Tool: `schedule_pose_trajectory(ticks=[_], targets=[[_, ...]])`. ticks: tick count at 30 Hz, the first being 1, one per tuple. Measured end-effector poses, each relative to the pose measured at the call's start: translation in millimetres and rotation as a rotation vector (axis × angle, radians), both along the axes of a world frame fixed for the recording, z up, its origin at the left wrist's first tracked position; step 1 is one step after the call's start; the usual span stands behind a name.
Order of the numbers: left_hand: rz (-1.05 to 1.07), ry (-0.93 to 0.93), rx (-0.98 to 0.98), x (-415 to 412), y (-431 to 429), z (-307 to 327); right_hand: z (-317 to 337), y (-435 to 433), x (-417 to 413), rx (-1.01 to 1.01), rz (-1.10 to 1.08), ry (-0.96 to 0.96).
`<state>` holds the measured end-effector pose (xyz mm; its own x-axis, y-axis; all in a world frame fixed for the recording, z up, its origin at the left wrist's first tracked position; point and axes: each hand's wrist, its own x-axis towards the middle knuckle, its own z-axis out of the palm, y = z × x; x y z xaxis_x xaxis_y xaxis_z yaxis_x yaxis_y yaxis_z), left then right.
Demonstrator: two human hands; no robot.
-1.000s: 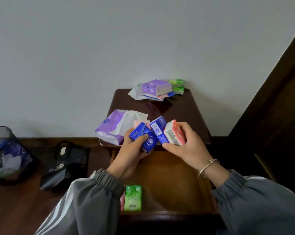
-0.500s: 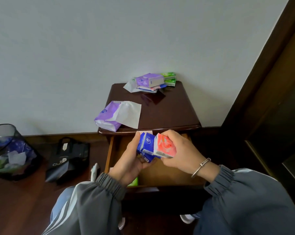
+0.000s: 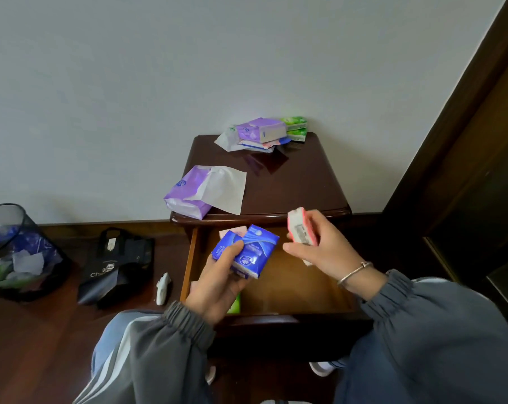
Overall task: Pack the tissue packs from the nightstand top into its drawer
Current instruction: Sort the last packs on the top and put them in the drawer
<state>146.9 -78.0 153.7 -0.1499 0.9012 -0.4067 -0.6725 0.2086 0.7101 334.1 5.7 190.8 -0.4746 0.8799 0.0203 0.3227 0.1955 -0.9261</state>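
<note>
Above the open drawer [image 3: 293,287]: left hand [image 3: 217,284] grip curled round blue tissue packs [image 3: 251,252]; right hand [image 3: 319,252] grip pinches pink pack [image 3: 300,230]. Purple pack [image 3: 188,193] near-left on nightstand top [image 3: 299,182]; mixed pile [image 3: 261,132] at far edge.

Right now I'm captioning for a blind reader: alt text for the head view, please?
Above the open nightstand drawer, the left hand holds blue tissue packs and the right hand a pink tissue pack. More packs lie on the nightstand top.

bin [image 3: 19,252]: far left on floor, paper scraps inside | black bag [image 3: 118,266]: just right of bin | small white object [image 3: 162,288]: beside bag, possibly a shoe | door frame [image 3: 465,141]: right
</note>
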Motion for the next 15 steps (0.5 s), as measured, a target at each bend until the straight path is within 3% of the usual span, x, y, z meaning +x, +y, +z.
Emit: schedule_pose_trajectory(ticks=[4,9,15], targets=[[0.128,0.05,0.047,9,-3,-9,-23,-12,-22,-0.385,-0.153,0.153],[0.002,0.094,0.032,12,-8,-13,-20,-8,-30,-0.39,-0.21,0.176],[-0.31,0.101,-0.074,6,-17,-5,4,7,-17,-0.307,0.128,-0.081]])
